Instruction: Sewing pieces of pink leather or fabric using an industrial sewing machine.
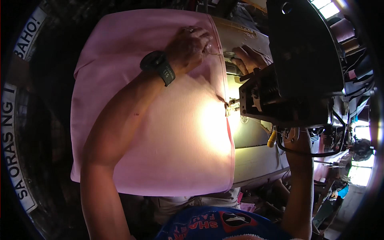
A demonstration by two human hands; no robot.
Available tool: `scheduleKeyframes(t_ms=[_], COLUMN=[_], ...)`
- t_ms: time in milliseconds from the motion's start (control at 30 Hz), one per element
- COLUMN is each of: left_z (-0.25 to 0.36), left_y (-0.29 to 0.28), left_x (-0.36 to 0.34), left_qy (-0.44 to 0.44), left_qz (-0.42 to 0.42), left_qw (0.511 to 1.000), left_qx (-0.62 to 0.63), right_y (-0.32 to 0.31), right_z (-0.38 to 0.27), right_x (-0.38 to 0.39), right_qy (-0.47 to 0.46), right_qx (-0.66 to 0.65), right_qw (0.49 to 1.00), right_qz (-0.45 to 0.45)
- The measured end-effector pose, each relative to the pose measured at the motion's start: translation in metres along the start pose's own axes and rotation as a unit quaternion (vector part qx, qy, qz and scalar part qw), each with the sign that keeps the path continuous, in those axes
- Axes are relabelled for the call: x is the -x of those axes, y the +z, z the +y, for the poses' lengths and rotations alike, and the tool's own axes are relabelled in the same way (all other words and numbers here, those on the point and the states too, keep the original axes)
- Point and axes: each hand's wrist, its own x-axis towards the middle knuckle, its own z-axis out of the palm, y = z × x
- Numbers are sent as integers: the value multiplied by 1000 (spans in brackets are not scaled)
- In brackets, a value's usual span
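Note:
A large pink cloth (160,116) lies spread under my left arm, its right edge running beneath the needle area of a dark sewing machine (306,60). My left hand (189,49) is closed on the cloth close to that edge, fingers bent, and a loose thread (215,54) shows beside the fingertips. Reaching round behind the machine head, my right hand (250,58) is over the machine bed with its fingers curved and a little apart. It appears to hold nothing, though the machine hides part of it. The presser foot (227,107) meets the cloth's edge under a bright lamp glow.
The pale work table (256,168) extends right of the cloth. A yellow-tipped part (272,138) and a black cable (310,154) hang below the machine head, near my right forearm. Signs with lettering (16,148) stand at the far left. Clutter fills the right side.

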Motion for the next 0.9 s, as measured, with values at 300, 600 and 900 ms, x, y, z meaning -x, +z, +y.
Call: scheduleKeyframes(t_ms=[300, 600, 900], left_z=[0, -3, -111], left_y=[-1, -2, -108], left_x=[-5, -24, -30], left_qy=[-26, -9, -124], left_qz=[3, 69, 140], left_qw=[1000, 997, 980], left_qx=[-13, -37, 67], right_y=[23, -75, -83], right_z=[5, -77, -160], right_x=[-20, 195, 200], right_qy=[-74, 313, 237], right_qx=[-10, -224, -122], right_qw=[997, 917, 961], right_qz=[24, -104, 79])
